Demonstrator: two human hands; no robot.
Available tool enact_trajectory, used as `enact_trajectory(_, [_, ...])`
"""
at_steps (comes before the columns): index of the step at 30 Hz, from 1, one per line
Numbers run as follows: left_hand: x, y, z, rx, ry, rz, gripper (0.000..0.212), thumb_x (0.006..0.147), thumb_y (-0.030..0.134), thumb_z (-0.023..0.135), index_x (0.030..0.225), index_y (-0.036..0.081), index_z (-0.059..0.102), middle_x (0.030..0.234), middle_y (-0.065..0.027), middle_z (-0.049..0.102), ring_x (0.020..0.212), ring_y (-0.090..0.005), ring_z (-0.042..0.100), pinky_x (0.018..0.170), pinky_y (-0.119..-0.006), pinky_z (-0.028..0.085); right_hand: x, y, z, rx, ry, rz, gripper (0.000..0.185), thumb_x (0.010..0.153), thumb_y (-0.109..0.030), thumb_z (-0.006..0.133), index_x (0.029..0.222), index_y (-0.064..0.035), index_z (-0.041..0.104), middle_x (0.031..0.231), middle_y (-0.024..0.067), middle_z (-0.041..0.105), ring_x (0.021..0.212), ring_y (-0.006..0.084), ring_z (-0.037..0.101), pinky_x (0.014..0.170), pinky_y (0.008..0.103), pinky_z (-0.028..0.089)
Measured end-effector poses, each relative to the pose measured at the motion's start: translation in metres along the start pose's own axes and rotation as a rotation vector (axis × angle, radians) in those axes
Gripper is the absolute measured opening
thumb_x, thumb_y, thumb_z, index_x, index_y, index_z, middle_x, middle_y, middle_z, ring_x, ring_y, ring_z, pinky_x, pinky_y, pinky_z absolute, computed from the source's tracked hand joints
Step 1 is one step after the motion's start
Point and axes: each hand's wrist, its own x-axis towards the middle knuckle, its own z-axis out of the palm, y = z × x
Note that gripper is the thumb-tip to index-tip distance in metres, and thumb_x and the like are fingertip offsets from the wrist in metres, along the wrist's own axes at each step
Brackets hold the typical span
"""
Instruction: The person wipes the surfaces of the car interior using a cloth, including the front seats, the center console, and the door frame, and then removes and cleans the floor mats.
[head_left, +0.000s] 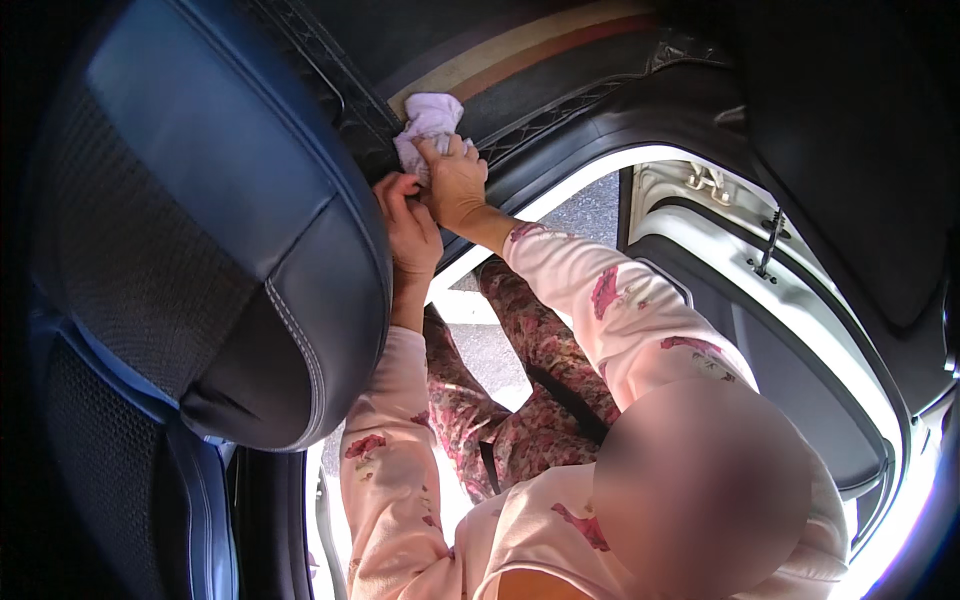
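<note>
My right hand (459, 186) presses on a crumpled pale lilac cloth (436, 112), its fingers bent over the near part of it. The cloth lies on the dark car floor covering (517, 112), in the corner by the seat and the door sill. Just below and to the left is my left hand (411, 229), with curled fingers close to the cloth's near end. Whether those fingers pinch an edge there cannot be told, as the fingertips are partly in shadow.
A blue and black car seat (300, 195) with a mesh panel fills the left side. At right stands an open car door (780, 360) with its check strap (769, 244). The white door sill (555, 172) curves past my forearm. Pavement (585, 206) shows through the doorway.
</note>
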Motion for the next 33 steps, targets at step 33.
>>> enact_trajectory(33, [-0.06, -0.053, -0.046, 0.46, -0.394, 0.096, 0.034, 0.077, 0.002, 0.059, 0.111, 0.005, 0.054, 0.118, -0.0172, 0.052, 0.11, -0.0376, 0.052, 0.094, -0.045, 0.044, -0.003, 0.06, -0.05, -0.276, -0.204, -0.743, 0.038, 0.071, -0.021, 0.071, 0.109, -0.0213, 0.069, 0.117, 0.009, 0.062, 0.114, 0.0313, 0.054, 0.083, 0.0506, 0.04])
